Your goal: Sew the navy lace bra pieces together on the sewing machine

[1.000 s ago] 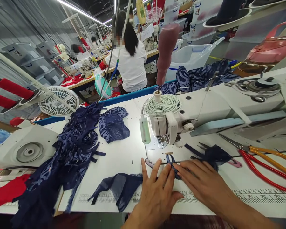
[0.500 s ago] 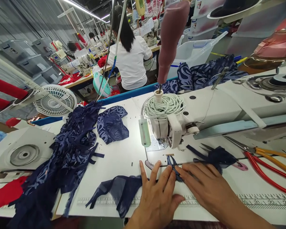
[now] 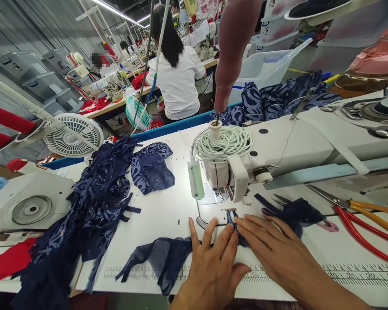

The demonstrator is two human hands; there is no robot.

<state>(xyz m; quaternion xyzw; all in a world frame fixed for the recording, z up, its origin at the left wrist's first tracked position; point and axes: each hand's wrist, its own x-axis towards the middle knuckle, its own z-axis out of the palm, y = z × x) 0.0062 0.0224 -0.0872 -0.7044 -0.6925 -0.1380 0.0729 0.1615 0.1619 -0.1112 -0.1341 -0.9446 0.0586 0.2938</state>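
Note:
My left hand (image 3: pixel 211 262) lies flat on the white table, fingers stretched forward, pressing a dark navy fabric piece (image 3: pixel 161 258). My right hand (image 3: pixel 271 247) also lies flat with fingers extended, its fingertips meeting the left ones at a narrow navy strip (image 3: pixel 233 217) in front of the needle. The strip points toward the presser foot of the white sewing machine (image 3: pixel 278 150). More navy fabric (image 3: pixel 294 211) trails off to the right under the machine arm.
A heap of navy patterned fabric (image 3: pixel 97 202) covers the table's left side, a smaller piece (image 3: pixel 151 168) beside it. Red and orange-handled scissors (image 3: pixel 365 219) lie at right. A white fan (image 3: pixel 73 135) and another machine (image 3: pixel 29 202) stand at left. A person in white (image 3: pixel 177 82) sits ahead.
Both hands have slid slightly forward with the navy strip toward the needle. The view has tilted a little.

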